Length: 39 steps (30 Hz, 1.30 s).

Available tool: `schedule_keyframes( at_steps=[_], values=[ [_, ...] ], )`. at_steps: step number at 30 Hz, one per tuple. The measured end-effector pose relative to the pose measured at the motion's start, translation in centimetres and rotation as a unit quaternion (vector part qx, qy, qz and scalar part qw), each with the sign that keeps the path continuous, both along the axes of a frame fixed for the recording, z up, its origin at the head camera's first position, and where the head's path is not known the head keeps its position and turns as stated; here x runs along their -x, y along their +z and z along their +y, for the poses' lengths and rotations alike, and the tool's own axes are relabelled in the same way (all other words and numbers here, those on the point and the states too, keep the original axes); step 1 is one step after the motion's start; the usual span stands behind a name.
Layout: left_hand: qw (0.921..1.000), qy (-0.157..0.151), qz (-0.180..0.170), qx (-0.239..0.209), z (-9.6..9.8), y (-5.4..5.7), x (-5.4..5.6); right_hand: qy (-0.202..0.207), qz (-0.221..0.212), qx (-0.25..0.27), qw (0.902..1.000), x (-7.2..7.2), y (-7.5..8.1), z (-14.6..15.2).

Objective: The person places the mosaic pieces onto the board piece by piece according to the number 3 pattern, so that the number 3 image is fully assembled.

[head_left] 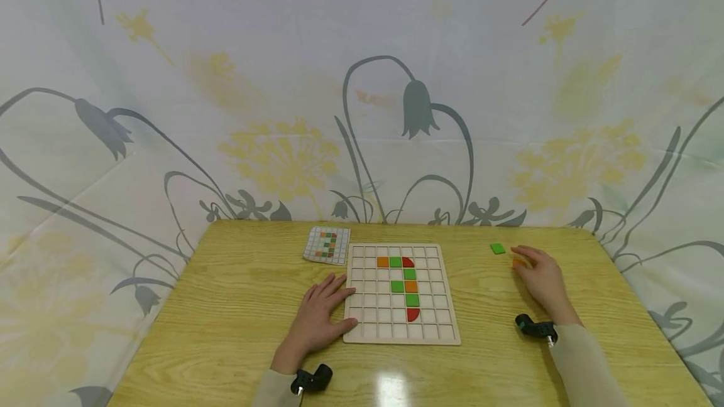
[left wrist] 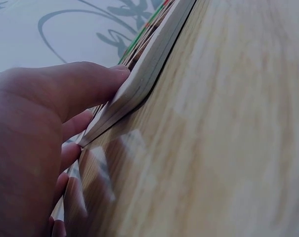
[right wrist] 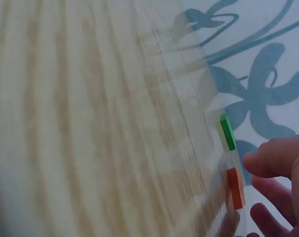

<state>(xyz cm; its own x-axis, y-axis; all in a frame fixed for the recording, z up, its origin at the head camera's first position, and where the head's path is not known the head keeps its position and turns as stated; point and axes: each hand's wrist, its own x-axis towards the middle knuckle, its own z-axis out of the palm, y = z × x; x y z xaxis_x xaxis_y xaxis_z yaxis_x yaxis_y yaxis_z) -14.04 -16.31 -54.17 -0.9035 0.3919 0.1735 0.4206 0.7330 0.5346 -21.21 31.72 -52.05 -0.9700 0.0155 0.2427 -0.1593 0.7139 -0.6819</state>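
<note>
A square wooden grid board [head_left: 369, 314] lies on the table with green and orange square tiles and red rounded tiles set in some of its cells, shaped like a 3 without its lower left part. At its left edge rests my left hand [head_left: 319, 319], fingers spread, with the thumb [left wrist: 102, 84] on the rim. Far to the right, my right hand [head_left: 543, 278] hovers beside a loose orange tile [right wrist: 235, 188], its thumb and fingers apart around it. A loose green tile [right wrist: 228, 132] lies just past the fingertips.
A small pattern card [head_left: 311, 253] printed with a coloured figure 3 on a grid lies at the board's upper left. Behind the wooden table [head_left: 237, 306] hangs a floral-patterned cloth [head_left: 294, 68]. Dark wrist bands [head_left: 537, 328] sit on both wrists.
</note>
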Motion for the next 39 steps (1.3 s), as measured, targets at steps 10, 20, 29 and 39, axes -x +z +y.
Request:
schedule_keyframes(
  at_steps=[10, 20, 29, 39],
  values=[
    [1.0000, -0.001, 0.002, 0.006, 0.0, -0.2, 0.2, -0.009, -0.056, 0.034, 0.9978, 1.9, -0.2, -0.8],
    [1.0000, -0.002, -0.003, 0.003, 0.1, 0.0, 0.1, -0.092, -0.100, 0.034, 0.9901, 2.8, -0.6, -1.9],
    [1.0000, 0.000, 0.002, 0.005, 0.0, 0.0, 0.2, -0.121, -0.086, 0.000, 0.9889, 3.2, -0.8, -2.3],
    [1.0000, 0.000, 0.000, 0.003, 0.0, 0.0, 0.1, -0.113, -0.111, 0.005, 0.9873, 3.2, -0.8, -2.8]
  ],
)
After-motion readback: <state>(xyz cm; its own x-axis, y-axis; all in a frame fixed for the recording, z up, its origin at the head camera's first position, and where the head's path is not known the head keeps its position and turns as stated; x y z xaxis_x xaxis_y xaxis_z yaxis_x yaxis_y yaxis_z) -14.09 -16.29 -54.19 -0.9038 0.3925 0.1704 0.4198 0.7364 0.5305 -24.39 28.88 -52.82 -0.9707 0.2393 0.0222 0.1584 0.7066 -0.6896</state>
